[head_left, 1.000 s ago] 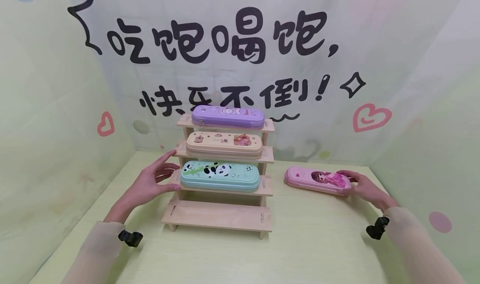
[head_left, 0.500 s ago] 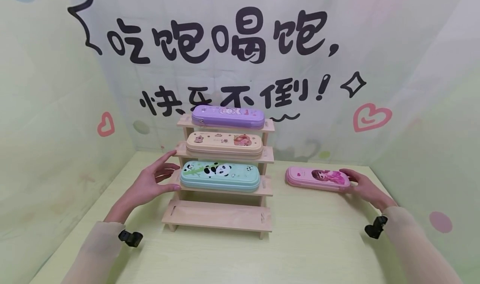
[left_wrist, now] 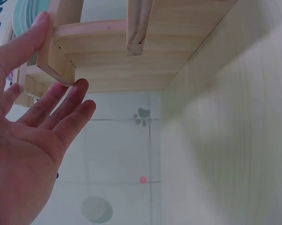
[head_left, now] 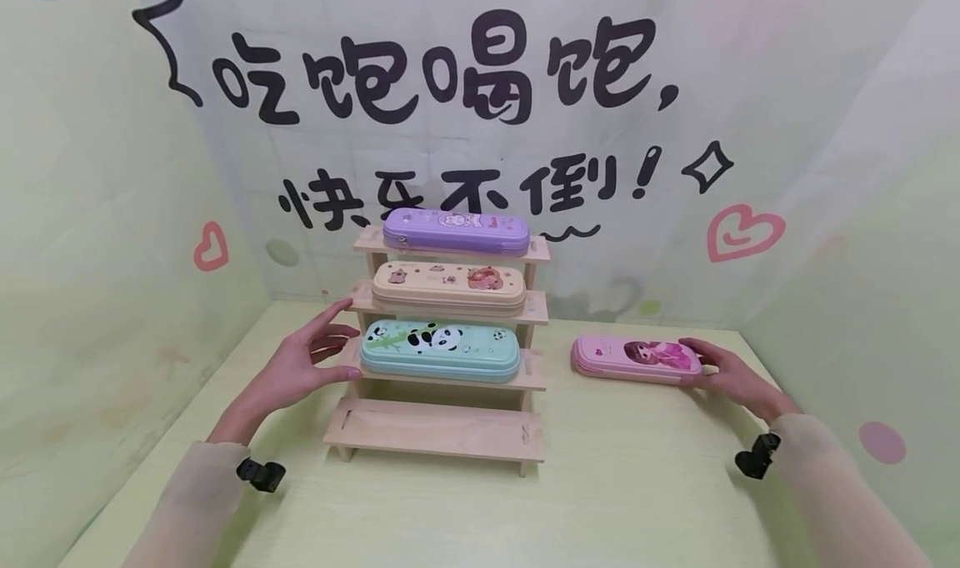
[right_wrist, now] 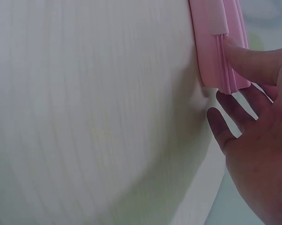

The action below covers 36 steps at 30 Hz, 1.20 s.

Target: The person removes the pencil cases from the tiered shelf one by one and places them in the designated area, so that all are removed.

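A four-tier wooden step rack (head_left: 442, 430) stands on the table. My left hand (head_left: 292, 372) grips its left side; in the left wrist view the thumb (left_wrist: 38, 26) lies over a board's end and the fingers reach beneath it. A purple pencil case (head_left: 457, 231), a cream pencil case (head_left: 450, 288) and a mint panda pencil case (head_left: 442, 351) lie on the upper three tiers. To the right of the rack, a pink pencil case (head_left: 611, 358) with a doll picture rests on the table. My right hand (head_left: 731, 376) holds its right end, thumb in front, fingers behind.
The lowest tier of the rack is bare wood. A pale wood-grain table (head_left: 630, 485) spreads in front and to the right. Behind it hangs a printed cloth backdrop (head_left: 637, 293), with similar cloth along both sides.
The right hand has turned the pink pencil case slightly, its right end shifting back so that it lies straighter. The left hand has kept its place on the rack.
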{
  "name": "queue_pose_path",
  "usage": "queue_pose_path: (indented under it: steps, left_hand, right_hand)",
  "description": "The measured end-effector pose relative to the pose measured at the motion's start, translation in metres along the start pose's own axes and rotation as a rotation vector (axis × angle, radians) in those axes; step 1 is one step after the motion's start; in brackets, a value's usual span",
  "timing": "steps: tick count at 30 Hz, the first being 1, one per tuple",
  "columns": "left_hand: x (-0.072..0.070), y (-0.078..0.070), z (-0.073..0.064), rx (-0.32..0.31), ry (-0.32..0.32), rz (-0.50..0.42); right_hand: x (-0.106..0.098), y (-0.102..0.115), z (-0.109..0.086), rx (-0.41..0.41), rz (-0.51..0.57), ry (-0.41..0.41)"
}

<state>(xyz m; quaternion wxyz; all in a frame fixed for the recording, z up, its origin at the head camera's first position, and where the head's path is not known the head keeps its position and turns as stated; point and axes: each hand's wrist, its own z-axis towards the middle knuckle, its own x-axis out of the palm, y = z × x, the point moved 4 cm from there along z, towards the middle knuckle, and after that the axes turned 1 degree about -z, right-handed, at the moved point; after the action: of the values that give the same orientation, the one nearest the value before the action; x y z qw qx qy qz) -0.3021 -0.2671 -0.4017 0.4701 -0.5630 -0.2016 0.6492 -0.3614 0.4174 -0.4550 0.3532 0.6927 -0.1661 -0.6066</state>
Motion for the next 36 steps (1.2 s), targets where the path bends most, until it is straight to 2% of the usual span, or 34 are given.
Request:
queue_pose_path:
  steps: [9,36]
  left_hand:
    - [-0.0002,0.0014,-0.0004,-0.001,-0.001,0.004]
    - [0.0004,0.0002,0.0003,-0.009,0.001,0.013]
  right_hand:
    - [0.002,0.0029,0.0031,0.03,0.012,-0.025]
    - [0.0022,0.0068,-0.0005,0.028,0.025,-0.04]
